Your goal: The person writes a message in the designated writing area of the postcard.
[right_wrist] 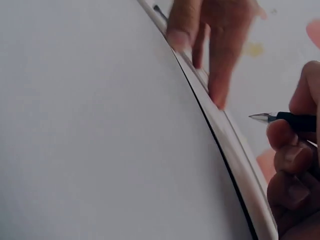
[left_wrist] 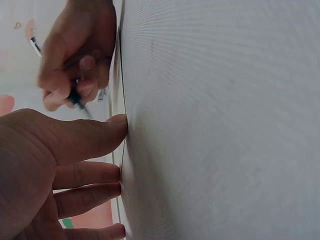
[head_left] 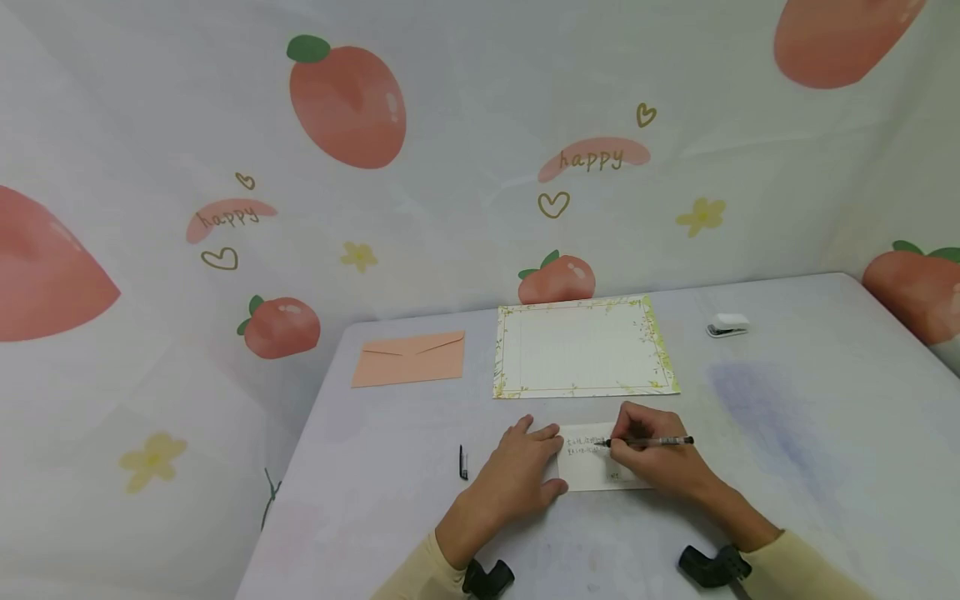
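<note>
A small white card point(head_left: 588, 467) with two lines of handwriting lies near the table's front edge. My left hand point(head_left: 521, 471) presses flat on the card's left end, fingers straight point(left_wrist: 100, 135). My right hand point(head_left: 648, 454) grips a black pen point(head_left: 648, 441), whose tip touches the card at the written lines. In the right wrist view the pen tip point(right_wrist: 260, 118) points left, just off the card's surface point(right_wrist: 100, 125), with the left hand's fingers point(right_wrist: 220, 55) beyond. The left wrist view shows the right hand point(left_wrist: 75, 55) holding the pen above the left thumb.
A sheet of letter paper with a floral border point(head_left: 583, 347) lies behind the card. A peach envelope point(head_left: 410, 359) is at the back left, a white stapler point(head_left: 727, 325) at the back right. A black pen cap point(head_left: 462, 462) lies left of my left hand. A printed cloth hangs behind the white table point(head_left: 787, 433).
</note>
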`<action>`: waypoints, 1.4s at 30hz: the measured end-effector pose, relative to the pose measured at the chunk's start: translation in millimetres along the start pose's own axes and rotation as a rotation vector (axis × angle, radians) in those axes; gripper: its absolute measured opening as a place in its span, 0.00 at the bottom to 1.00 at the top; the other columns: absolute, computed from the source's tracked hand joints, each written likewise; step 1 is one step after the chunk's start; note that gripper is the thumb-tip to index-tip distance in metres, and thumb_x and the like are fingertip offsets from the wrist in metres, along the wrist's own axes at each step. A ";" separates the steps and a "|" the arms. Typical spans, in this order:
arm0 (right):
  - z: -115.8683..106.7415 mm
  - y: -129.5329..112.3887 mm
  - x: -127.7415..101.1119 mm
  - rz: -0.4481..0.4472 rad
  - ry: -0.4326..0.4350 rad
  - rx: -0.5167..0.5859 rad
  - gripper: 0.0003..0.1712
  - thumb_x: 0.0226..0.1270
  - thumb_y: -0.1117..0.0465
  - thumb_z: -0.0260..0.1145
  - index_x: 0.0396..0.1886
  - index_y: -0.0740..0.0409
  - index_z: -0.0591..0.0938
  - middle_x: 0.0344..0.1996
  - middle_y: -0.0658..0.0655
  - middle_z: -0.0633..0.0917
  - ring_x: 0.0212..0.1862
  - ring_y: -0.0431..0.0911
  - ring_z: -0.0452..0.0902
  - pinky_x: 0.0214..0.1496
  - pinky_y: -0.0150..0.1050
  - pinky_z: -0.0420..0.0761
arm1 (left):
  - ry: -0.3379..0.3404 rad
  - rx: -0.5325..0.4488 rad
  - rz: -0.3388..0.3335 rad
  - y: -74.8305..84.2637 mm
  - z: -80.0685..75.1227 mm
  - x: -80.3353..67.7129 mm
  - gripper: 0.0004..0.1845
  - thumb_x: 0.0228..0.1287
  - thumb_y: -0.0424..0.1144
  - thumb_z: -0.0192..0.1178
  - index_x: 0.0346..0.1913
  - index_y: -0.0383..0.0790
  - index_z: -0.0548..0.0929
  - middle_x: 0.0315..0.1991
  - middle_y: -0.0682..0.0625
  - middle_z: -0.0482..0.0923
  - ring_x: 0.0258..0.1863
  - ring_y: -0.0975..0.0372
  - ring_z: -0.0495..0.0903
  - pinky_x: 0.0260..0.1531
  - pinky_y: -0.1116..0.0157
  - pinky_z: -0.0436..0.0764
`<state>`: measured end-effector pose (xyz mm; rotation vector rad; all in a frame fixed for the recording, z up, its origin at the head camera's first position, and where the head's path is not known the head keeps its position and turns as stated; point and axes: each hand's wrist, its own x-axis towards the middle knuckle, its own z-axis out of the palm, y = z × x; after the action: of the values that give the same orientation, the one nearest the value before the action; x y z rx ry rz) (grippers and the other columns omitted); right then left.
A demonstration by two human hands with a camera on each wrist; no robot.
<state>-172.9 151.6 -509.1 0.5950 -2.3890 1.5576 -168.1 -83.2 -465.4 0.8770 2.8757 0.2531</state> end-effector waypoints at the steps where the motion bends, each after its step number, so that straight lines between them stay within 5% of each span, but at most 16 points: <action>1: 3.1 -2.6 0.2 0.004 -0.007 0.018 0.22 0.51 0.76 0.69 0.24 0.42 0.77 0.21 0.41 0.82 0.21 0.34 0.70 0.21 0.29 0.70 | -0.001 0.000 -0.001 -0.1 -0.1 0.1 0.31 0.59 0.51 0.72 0.64 0.43 0.81 0.69 0.51 0.75 0.71 0.44 0.68 0.68 0.47 0.71; 9: 24.1 -15.5 1.4 0.012 -0.050 0.101 0.19 0.51 0.77 0.69 0.26 0.47 0.78 0.21 0.44 0.82 0.22 0.33 0.68 0.20 0.29 0.70 | 0.010 0.004 0.007 -0.5 -1.2 -0.3 0.31 0.59 0.51 0.72 0.63 0.43 0.81 0.68 0.51 0.76 0.71 0.44 0.69 0.67 0.46 0.72; 20: 29.3 -5.1 -0.8 -0.030 -0.095 0.023 0.19 0.50 0.74 0.72 0.26 0.43 0.78 0.23 0.38 0.83 0.24 0.32 0.73 0.24 0.31 0.76 | 0.020 0.005 0.017 -0.8 -1.2 -0.7 0.30 0.59 0.51 0.72 0.63 0.43 0.82 0.67 0.51 0.76 0.70 0.44 0.69 0.66 0.45 0.73; 42: 31.1 -3.4 -1.6 -0.076 -0.077 -0.049 0.22 0.46 0.73 0.73 0.24 0.40 0.76 0.19 0.36 0.78 0.21 0.30 0.66 0.21 0.25 0.66 | 0.022 -0.003 0.015 -1.5 -0.2 -0.7 0.30 0.60 0.51 0.72 0.63 0.42 0.81 0.68 0.50 0.76 0.71 0.44 0.69 0.67 0.45 0.72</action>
<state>-169.0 122.4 -519.8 0.7396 -2.4224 1.4661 -168.3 -84.8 -465.5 0.9012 2.8889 0.2696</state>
